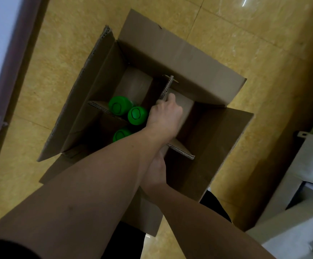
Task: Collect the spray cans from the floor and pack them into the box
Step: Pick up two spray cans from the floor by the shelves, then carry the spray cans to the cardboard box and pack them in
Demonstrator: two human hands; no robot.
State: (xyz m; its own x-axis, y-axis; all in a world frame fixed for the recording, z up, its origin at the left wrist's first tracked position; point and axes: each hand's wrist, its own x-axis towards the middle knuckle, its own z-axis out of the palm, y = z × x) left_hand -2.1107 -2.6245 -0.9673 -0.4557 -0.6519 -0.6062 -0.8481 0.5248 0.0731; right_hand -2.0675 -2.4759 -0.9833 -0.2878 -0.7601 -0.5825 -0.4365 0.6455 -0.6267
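Note:
An open cardboard box (170, 47) stands on the floor with a crossed cardboard divider (182, 151) inside. Three spray cans with green caps stand upright in its left half: one (119, 106) at the back, one (138, 115) beside it, one (121, 134) nearer me. My left hand (164, 114) reaches across into the box, its fingers curled over the top edge of the divider's long strip. My right hand (155, 171) is lower, inside the near side of the box at the divider; my left forearm hides its fingers.
The box sits on yellow floor tiles (245, 43). A white wall with a dark baseboard (8, 62) runs along the left. White boxes or furniture (311, 156) stand at the right edge. The box's flaps stick out on all sides.

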